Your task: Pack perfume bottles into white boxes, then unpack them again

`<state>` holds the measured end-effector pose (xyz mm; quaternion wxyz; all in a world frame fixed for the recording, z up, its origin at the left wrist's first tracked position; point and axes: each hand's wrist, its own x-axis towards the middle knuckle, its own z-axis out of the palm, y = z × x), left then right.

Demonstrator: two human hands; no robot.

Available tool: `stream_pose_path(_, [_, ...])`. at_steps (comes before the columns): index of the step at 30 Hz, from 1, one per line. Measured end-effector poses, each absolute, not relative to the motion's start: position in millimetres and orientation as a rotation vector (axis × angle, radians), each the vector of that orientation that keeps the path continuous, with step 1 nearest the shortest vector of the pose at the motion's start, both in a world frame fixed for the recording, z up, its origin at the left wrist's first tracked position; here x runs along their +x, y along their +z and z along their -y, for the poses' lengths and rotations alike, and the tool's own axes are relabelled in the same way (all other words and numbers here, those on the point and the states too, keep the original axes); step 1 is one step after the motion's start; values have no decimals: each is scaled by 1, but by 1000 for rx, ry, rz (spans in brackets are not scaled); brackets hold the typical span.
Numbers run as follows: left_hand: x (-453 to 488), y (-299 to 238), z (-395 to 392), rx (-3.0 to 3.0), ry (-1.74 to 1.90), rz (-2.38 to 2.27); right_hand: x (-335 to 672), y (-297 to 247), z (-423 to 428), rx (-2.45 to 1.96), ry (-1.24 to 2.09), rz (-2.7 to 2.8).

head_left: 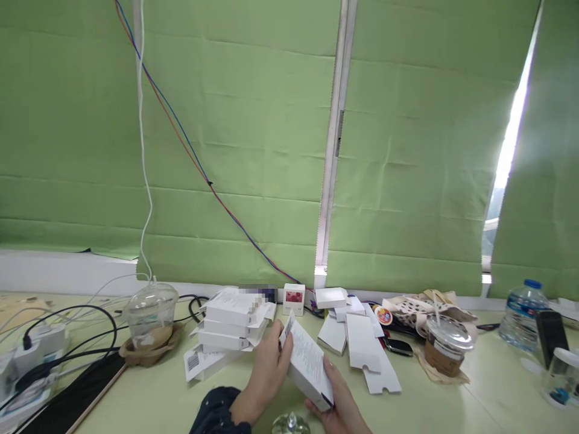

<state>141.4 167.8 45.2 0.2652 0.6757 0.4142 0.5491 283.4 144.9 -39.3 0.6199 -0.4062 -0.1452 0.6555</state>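
A white printed carton [308, 360] is held tilted between my two hands above the table. My left hand [271, 355] grips its upper left end, where a flap with a barcode stands up. My right hand [335, 395] wraps round the lower right end, with fingers beneath it. Whether anything is inside the carton does not show. To the left lies a stack of similar white cartons [226, 325], some with flaps sticking out. Several plain white box pieces [362, 343] lie to the right. Just below the held carton, a shiny glass object [291, 424] is partly cut off.
A clear plastic cup [151, 313] sits in a cardboard holder at left, near cables and a power strip [45, 343]. On the right stand an iced drink cup [447, 346], a water bottle [525, 313] and a clear jar [562, 377]. A small white box [294, 298] stands by the green blinds.
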Motion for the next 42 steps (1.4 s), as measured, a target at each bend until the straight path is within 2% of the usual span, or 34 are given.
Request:
stream_pose_path(6, [131, 64, -166, 2108, 1500, -1301, 282, -32, -143, -891, 1517, 509])
stream_pose_path(13, [120, 78, -168, 2060, 1677, -1387, 283, -37, -146, -852, 1478, 485])
stream_pose_path(18, [92, 102, -171, 1825, 1998, -1540, 293, -49, -153, -778, 1482, 349])
stream_pose_path(21, [71, 113, -178, 1606, 2318, -1450, 296, -50, -154, -757, 1483, 248])
stream_pose_path(23, [59, 115, -186, 1623, 2383, -1378, 296, -49, -152, -753, 1477, 231])
stream_pose_path(30, [46, 113, -198, 1909, 2041, -1998, 293, -44, -148, -776, 1471, 183])
stream_pose_path(33, [66, 111, -179, 2243, 1832, -1652, 293, -40, -148, -790, 1491, 147])
stream_pose_path(35, [88, 101, -162, 2457, 1371, -1135, 293, -37, -147, -768, 1520, 161])
stream_pose_path(36, [100, 94, -155, 2472, 1091, -974, 293, -34, -146, -740, 1532, 179])
stream_pose_path(38, [120, 78, -146, 2407, 820, -834, 292, -31, -143, -697, 1550, 222])
stream_pose_path(42, [137, 62, -146, 2300, 911, -865, 293, -32, -143, -787, 1524, 344])
